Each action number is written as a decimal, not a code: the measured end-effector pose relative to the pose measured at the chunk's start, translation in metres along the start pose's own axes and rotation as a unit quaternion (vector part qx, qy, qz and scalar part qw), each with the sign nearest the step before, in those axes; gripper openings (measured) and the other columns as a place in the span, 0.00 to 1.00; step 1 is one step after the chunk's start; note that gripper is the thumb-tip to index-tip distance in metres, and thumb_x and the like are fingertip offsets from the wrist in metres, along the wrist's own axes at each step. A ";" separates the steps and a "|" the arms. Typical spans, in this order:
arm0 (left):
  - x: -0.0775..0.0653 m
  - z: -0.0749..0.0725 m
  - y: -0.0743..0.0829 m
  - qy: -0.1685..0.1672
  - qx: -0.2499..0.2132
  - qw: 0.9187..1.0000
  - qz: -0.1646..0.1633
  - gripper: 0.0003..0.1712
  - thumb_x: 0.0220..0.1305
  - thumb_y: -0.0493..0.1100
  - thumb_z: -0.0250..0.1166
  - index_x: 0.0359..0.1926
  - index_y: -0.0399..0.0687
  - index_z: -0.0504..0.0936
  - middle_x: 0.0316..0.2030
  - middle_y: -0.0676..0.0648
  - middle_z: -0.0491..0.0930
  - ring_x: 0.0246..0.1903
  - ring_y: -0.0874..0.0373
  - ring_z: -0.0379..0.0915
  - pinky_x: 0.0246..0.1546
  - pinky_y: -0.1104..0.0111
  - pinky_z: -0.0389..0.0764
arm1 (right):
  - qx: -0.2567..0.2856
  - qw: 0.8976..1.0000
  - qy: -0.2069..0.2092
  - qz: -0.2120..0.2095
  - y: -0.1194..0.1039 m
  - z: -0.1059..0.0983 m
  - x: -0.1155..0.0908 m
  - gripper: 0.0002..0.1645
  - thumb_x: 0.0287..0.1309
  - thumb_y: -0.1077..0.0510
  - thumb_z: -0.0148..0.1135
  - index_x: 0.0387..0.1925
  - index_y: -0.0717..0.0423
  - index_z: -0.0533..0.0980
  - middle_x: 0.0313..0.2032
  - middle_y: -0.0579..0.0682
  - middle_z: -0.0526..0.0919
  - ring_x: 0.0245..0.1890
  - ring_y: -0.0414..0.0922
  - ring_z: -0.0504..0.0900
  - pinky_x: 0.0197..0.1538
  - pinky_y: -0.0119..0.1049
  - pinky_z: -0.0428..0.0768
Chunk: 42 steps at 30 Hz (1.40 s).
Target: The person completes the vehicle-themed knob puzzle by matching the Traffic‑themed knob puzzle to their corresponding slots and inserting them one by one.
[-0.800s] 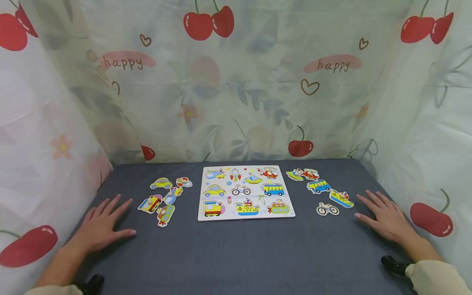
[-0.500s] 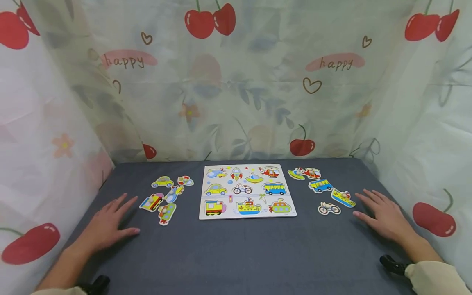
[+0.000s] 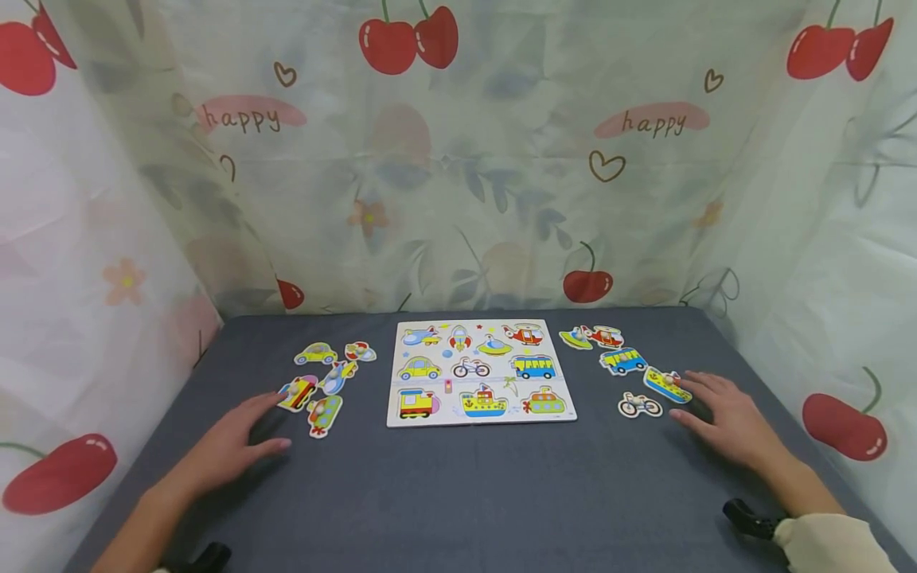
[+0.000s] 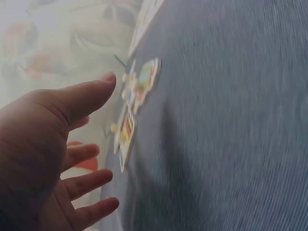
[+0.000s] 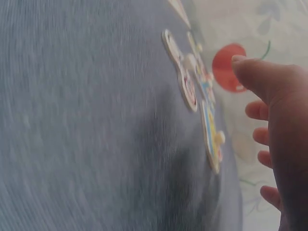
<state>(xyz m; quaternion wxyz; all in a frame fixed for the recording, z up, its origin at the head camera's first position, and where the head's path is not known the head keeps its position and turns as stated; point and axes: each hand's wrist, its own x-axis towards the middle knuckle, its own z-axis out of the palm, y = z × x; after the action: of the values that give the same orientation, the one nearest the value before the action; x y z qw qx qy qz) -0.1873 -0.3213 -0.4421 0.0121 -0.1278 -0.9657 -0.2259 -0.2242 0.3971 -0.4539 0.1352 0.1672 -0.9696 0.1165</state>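
My left hand (image 3: 228,446) hovers over the table's left side with fingers spread. Its fingertips reach the near edge of the train piece (image 3: 298,392) in the head view; whether they touch it I cannot tell. Beside that lies the green submarine piece (image 3: 325,415). On the other side, my right hand (image 3: 734,422) holds nothing, its fingers extended next to the ship piece (image 3: 667,385). The bicycle piece (image 3: 640,405) lies just left of its thumb. Both wrist views show knobbed pieces beyond the hands, such as the ship piece (image 5: 210,134), somewhat blurred.
A white puzzle board (image 3: 481,422) with printed vehicles lies mid-table. Car (image 3: 315,353), rocket (image 3: 360,352) and airplane (image 3: 337,377) pieces sit at left. Bus (image 3: 622,361), helicopter (image 3: 607,337) and flying saucer (image 3: 575,338) pieces sit at right. A cherry-print curtain (image 3: 458,199) surrounds the table.
My left hand has moved right and forward toward the train piece. My right hand has shifted slightly left toward the ship piece. The pieces and board stay where they lay.
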 end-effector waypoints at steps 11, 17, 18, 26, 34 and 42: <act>0.003 0.002 0.026 -0.005 -0.101 0.995 -0.021 0.37 0.61 0.55 0.68 0.64 0.39 0.71 0.57 0.35 0.74 0.54 0.39 0.73 0.52 0.43 0.72 | 0.040 0.998 0.041 0.009 -0.024 0.003 0.005 0.31 0.56 0.52 0.69 0.57 0.63 0.74 0.56 0.67 0.74 0.57 0.66 0.67 0.53 0.67 0.65; 0.007 0.011 0.035 -0.023 -0.191 0.981 -0.039 0.33 0.63 0.51 0.67 0.65 0.40 0.71 0.58 0.36 0.74 0.52 0.42 0.76 0.48 0.52 0.79 | 0.093 0.992 0.078 0.042 -0.035 0.010 0.006 0.26 0.59 0.55 0.67 0.55 0.65 0.75 0.54 0.69 0.75 0.54 0.66 0.69 0.51 0.66 0.66; 0.008 0.013 0.037 -0.023 -0.202 0.978 -0.039 0.33 0.64 0.50 0.67 0.65 0.40 0.71 0.59 0.36 0.74 0.52 0.42 0.76 0.48 0.53 0.79 | 0.101 0.990 0.083 0.052 -0.037 0.011 0.007 0.25 0.59 0.55 0.67 0.54 0.65 0.75 0.54 0.70 0.75 0.54 0.66 0.70 0.50 0.66 0.66; 0.017 0.029 0.047 -0.021 -0.264 0.964 -0.018 0.31 0.65 0.45 0.66 0.65 0.38 0.70 0.60 0.35 0.73 0.51 0.44 0.77 0.46 0.63 0.80 | 0.128 0.980 0.109 0.101 -0.050 0.023 0.013 0.21 0.60 0.57 0.66 0.52 0.65 0.78 0.42 0.62 0.81 0.42 0.57 0.80 0.42 0.50 0.79; 0.025 0.043 0.056 -0.032 -0.286 0.958 -0.017 0.31 0.65 0.45 0.66 0.66 0.40 0.70 0.58 0.35 0.74 0.52 0.43 0.77 0.48 0.57 0.79 | 0.134 0.975 0.104 0.141 -0.053 0.032 0.017 0.21 0.59 0.58 0.67 0.50 0.67 0.78 0.36 0.58 0.81 0.34 0.53 0.79 0.37 0.46 0.76; 0.030 0.051 0.063 -0.029 -0.292 0.956 -0.004 0.31 0.65 0.46 0.66 0.65 0.39 0.70 0.58 0.34 0.74 0.52 0.43 0.77 0.50 0.55 0.79 | 0.120 0.977 0.099 0.143 -0.051 0.040 0.022 0.19 0.56 0.60 0.68 0.48 0.68 0.79 0.33 0.57 0.81 0.33 0.52 0.78 0.36 0.47 0.74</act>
<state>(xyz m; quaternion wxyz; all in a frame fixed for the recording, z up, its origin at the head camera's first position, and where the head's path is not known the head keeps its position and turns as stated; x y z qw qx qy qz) -0.1992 -0.2374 -0.4584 -0.0549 -0.1288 -0.8581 -0.4941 -0.2348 0.3325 -0.4757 0.1911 0.0297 -0.9444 0.2659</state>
